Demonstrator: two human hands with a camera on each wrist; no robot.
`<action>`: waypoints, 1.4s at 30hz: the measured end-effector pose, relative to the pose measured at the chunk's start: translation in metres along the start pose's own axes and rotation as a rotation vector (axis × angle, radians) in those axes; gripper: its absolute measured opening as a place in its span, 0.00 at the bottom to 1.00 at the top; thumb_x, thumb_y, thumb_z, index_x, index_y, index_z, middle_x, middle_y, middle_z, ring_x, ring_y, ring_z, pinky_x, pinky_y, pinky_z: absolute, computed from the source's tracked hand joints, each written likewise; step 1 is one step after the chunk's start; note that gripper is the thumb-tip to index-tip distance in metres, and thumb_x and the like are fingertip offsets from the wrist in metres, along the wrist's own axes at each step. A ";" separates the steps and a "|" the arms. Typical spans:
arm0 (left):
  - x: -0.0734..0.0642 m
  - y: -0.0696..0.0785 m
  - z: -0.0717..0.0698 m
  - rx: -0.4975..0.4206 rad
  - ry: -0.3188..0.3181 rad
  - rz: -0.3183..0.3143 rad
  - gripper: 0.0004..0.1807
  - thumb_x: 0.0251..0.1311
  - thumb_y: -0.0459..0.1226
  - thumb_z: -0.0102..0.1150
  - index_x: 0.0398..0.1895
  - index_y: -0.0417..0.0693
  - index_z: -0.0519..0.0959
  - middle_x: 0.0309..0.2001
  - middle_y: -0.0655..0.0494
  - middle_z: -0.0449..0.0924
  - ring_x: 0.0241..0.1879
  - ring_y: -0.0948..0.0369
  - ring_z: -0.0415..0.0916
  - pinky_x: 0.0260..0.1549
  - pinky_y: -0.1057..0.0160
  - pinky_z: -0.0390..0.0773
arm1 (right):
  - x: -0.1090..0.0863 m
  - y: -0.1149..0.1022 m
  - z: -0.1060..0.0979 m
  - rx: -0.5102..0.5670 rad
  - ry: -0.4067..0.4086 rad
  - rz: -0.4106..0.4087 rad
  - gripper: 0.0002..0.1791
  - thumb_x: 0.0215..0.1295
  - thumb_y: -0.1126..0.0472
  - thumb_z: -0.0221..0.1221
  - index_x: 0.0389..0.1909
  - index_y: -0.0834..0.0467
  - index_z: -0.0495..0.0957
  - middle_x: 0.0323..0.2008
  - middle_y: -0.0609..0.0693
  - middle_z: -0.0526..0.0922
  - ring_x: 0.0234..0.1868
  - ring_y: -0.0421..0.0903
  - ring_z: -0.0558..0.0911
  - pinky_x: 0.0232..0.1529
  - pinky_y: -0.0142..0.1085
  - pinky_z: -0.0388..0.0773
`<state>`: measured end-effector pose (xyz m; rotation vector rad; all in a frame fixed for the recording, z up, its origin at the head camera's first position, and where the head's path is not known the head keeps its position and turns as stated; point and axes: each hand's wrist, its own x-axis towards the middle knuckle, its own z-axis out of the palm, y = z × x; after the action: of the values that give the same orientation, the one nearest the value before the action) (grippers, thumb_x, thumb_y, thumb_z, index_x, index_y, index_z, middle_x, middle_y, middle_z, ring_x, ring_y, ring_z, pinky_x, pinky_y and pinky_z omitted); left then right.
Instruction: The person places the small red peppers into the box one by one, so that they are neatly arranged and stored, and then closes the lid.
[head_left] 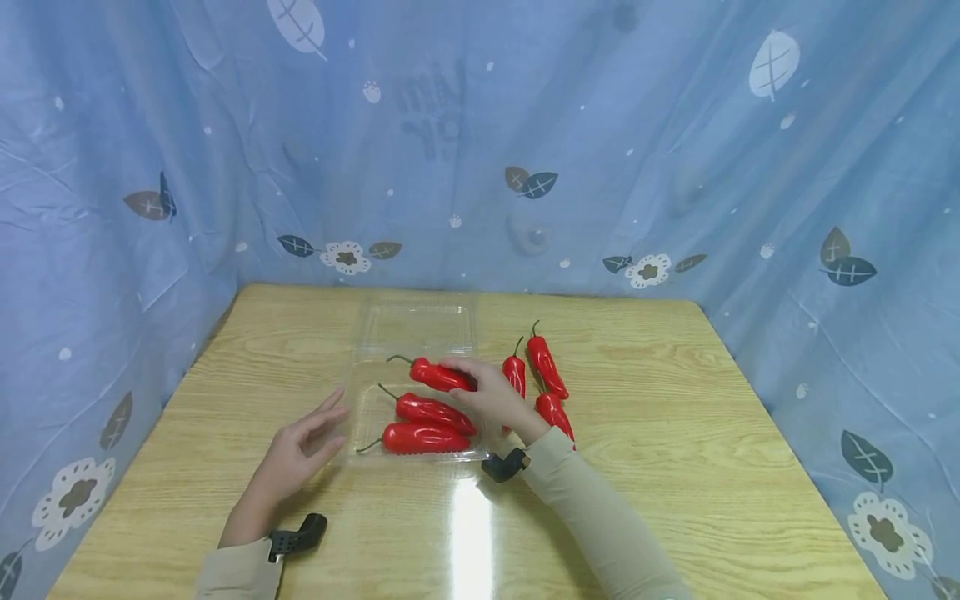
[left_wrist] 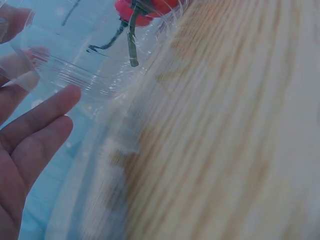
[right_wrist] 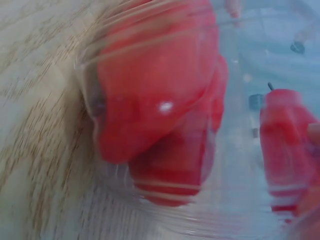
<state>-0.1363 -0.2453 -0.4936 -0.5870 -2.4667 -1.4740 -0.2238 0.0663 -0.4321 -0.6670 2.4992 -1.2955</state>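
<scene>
A clear plastic clamshell box (head_left: 358, 423) lies with its lid (head_left: 420, 327) folded back toward the curtain. In its base, two red chili peppers rest side by side, one (head_left: 433, 411) behind the other (head_left: 425, 439), stems to the left. My right hand (head_left: 491, 398) holds another red chili pepper (head_left: 435, 375) over the back of the base; in the right wrist view this chili pepper (right_wrist: 285, 140) shows at the right edge. At the box's left side is my left hand (head_left: 300, 450), its fingers (left_wrist: 50, 107) spread loosely right by the clear wall.
Three more chili peppers lie on the wooden table (head_left: 660, 467) right of the box: one (head_left: 515, 373) near my right hand, one (head_left: 547, 367) further back, one (head_left: 553, 410) partly behind my right forearm. A blue patterned curtain (head_left: 465, 125) surrounds the back and sides.
</scene>
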 end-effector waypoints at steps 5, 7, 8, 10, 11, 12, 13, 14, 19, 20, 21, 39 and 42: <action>0.001 0.014 -0.001 0.004 0.008 -0.006 0.19 0.58 0.26 0.59 0.54 0.31 0.75 0.68 0.37 0.62 0.60 0.77 0.64 0.56 0.82 0.68 | 0.004 0.002 0.005 -0.018 -0.014 0.000 0.29 0.62 0.64 0.59 0.65 0.50 0.68 0.58 0.49 0.75 0.50 0.46 0.76 0.48 0.37 0.80; 0.000 0.013 0.000 0.015 0.007 -0.016 0.19 0.57 0.25 0.60 0.54 0.31 0.75 0.67 0.36 0.62 0.60 0.78 0.64 0.55 0.82 0.68 | 0.006 0.002 0.007 -0.028 -0.027 -0.004 0.29 0.62 0.63 0.59 0.66 0.50 0.68 0.58 0.49 0.75 0.49 0.46 0.76 0.48 0.36 0.80; 0.000 0.009 0.000 0.016 0.006 -0.018 0.19 0.57 0.25 0.60 0.54 0.32 0.75 0.68 0.37 0.62 0.60 0.78 0.63 0.55 0.83 0.68 | 0.007 0.002 0.007 -0.036 -0.034 -0.006 0.29 0.63 0.63 0.59 0.66 0.50 0.68 0.58 0.48 0.75 0.49 0.45 0.76 0.48 0.36 0.80; -0.001 0.000 0.001 0.012 0.005 -0.021 0.20 0.58 0.27 0.60 0.55 0.34 0.75 0.69 0.40 0.61 0.60 0.79 0.63 0.56 0.83 0.67 | 0.009 0.001 0.009 -0.054 -0.047 -0.008 0.29 0.63 0.62 0.59 0.66 0.51 0.68 0.58 0.49 0.76 0.49 0.45 0.76 0.49 0.35 0.80; -0.001 -0.001 0.001 0.002 0.004 -0.018 0.20 0.59 0.27 0.60 0.55 0.34 0.75 0.69 0.41 0.61 0.61 0.79 0.63 0.56 0.83 0.67 | 0.010 0.000 0.009 -0.068 -0.051 -0.013 0.28 0.63 0.62 0.58 0.66 0.51 0.68 0.58 0.49 0.76 0.50 0.45 0.76 0.50 0.36 0.79; 0.000 -0.001 0.001 -0.004 0.003 -0.016 0.20 0.59 0.28 0.60 0.55 0.33 0.75 0.69 0.41 0.61 0.61 0.79 0.64 0.56 0.83 0.67 | 0.011 -0.001 0.010 -0.084 -0.052 -0.023 0.28 0.63 0.62 0.58 0.66 0.52 0.68 0.59 0.49 0.76 0.51 0.45 0.77 0.52 0.36 0.79; 0.000 -0.001 0.001 -0.013 0.002 -0.015 0.19 0.59 0.28 0.60 0.55 0.33 0.75 0.69 0.42 0.61 0.61 0.78 0.64 0.56 0.82 0.67 | 0.012 -0.001 0.011 -0.098 -0.056 -0.031 0.28 0.63 0.63 0.58 0.65 0.53 0.68 0.59 0.50 0.76 0.51 0.45 0.77 0.53 0.37 0.78; 0.000 -0.001 0.001 -0.022 0.001 -0.012 0.19 0.60 0.29 0.59 0.55 0.33 0.75 0.69 0.42 0.61 0.61 0.78 0.64 0.56 0.82 0.67 | 0.013 -0.001 0.011 -0.113 -0.058 -0.040 0.28 0.63 0.63 0.59 0.65 0.54 0.69 0.59 0.50 0.76 0.52 0.45 0.77 0.54 0.37 0.78; -0.001 0.000 0.001 -0.031 0.002 0.004 0.19 0.60 0.28 0.59 0.55 0.31 0.75 0.69 0.40 0.61 0.61 0.77 0.64 0.56 0.82 0.68 | 0.015 -0.002 0.013 -0.129 -0.071 -0.052 0.28 0.62 0.66 0.58 0.65 0.58 0.69 0.58 0.52 0.77 0.53 0.46 0.77 0.57 0.38 0.77; -0.001 0.000 0.001 -0.026 0.001 0.010 0.19 0.60 0.28 0.59 0.54 0.30 0.74 0.69 0.39 0.61 0.62 0.77 0.63 0.56 0.82 0.67 | 0.015 -0.002 0.013 -0.130 -0.073 -0.053 0.28 0.62 0.66 0.58 0.65 0.58 0.69 0.58 0.52 0.77 0.54 0.46 0.77 0.57 0.39 0.76; -0.001 0.000 0.001 -0.025 0.001 0.013 0.19 0.59 0.27 0.59 0.54 0.30 0.74 0.69 0.39 0.61 0.62 0.77 0.63 0.56 0.82 0.67 | 0.015 -0.003 0.013 -0.135 -0.075 -0.056 0.28 0.62 0.67 0.58 0.65 0.58 0.69 0.58 0.52 0.77 0.54 0.47 0.77 0.58 0.39 0.76; 0.001 0.005 0.000 -0.002 -0.003 0.049 0.19 0.58 0.26 0.60 0.54 0.30 0.75 0.68 0.36 0.62 0.62 0.76 0.63 0.56 0.83 0.67 | 0.017 -0.003 0.016 -0.220 -0.114 -0.022 0.29 0.63 0.66 0.58 0.66 0.57 0.67 0.59 0.53 0.76 0.59 0.48 0.74 0.62 0.41 0.73; 0.001 0.005 0.000 -0.001 0.000 0.045 0.20 0.57 0.26 0.61 0.54 0.31 0.75 0.67 0.36 0.62 0.62 0.77 0.63 0.56 0.83 0.67 | 0.017 -0.002 0.015 -0.232 -0.112 -0.028 0.29 0.63 0.66 0.58 0.66 0.57 0.67 0.61 0.53 0.75 0.62 0.49 0.72 0.65 0.42 0.71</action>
<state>-0.1352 -0.2431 -0.4897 -0.6385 -2.4361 -1.4578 -0.2320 0.0459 -0.4392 -0.8042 2.5780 -0.9565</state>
